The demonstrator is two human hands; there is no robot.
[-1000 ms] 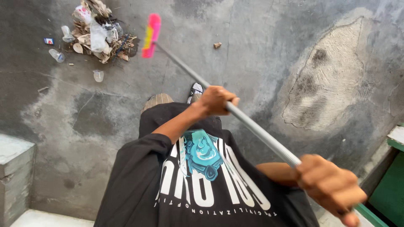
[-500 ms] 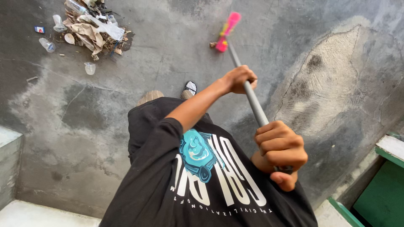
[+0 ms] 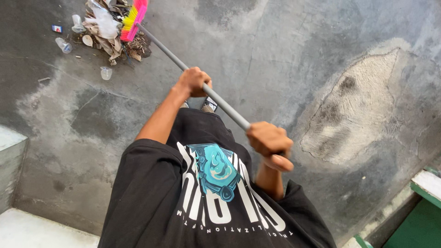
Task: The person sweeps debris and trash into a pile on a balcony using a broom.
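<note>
Head view had the broom [image 3: 183, 69] running from frame centre to the upper left, pink-and-yellow bristles on the litter pile [image 3: 108, 32]. Left hand [image 3: 193, 81] and right hand [image 3: 268, 142] had fingers wrapped tight round the grey pole (light, stiff, probably slick).

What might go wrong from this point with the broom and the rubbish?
The broom head sits at the edge of the rubbish pile; a hard stroke may scatter it. Loose plastic cups lying apart from the pile may roll away or be missed. The right hand grips the handle at its very end, so it might slip.
</note>
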